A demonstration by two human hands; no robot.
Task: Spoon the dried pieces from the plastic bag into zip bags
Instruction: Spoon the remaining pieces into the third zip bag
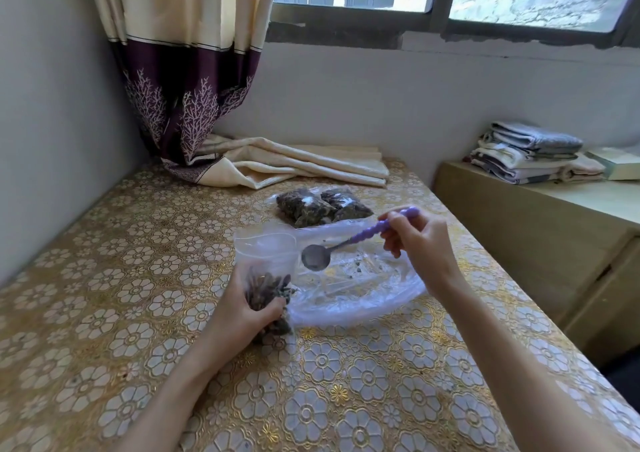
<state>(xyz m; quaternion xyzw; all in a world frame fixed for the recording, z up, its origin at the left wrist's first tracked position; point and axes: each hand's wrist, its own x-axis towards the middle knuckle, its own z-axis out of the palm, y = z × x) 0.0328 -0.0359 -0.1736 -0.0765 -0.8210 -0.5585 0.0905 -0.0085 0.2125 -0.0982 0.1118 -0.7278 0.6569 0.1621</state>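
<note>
A clear zip bag part-filled with dark dried pieces is gripped upright on the floral tablecloth by the left hand. A purple-handled metal spoon, apparently empty, is pinched by the right hand above the flattened, nearly emptied clear plastic bag.

Left hand curled in a grip, right hand pinching, raised
</note>
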